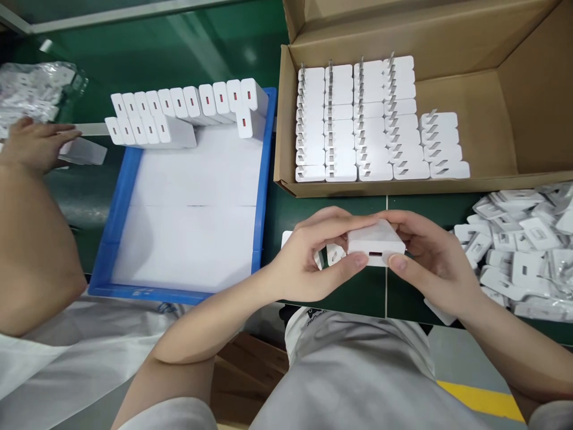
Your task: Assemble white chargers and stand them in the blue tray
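Note:
A white charger (375, 239) with a dark port slot facing me is held over the green table, in front of the cardboard box. My left hand (316, 254) is closed on its left side, thumb on the front edge and fingers along the back. From the right, my right hand (432, 260) grips it the same way. Beneath and behind my left hand, small white parts (335, 254) lie partly hidden. Another white piece (439, 312) shows in part under my right wrist.
An open cardboard box (474, 113) holds rows of white chargers, prongs up. To the left, a blue tray (264, 179) holds chargers along its far side. White plastic parts (521, 251) are heaped at right. A co-worker's hand (38, 143) holds a white charger (85, 151) at far left.

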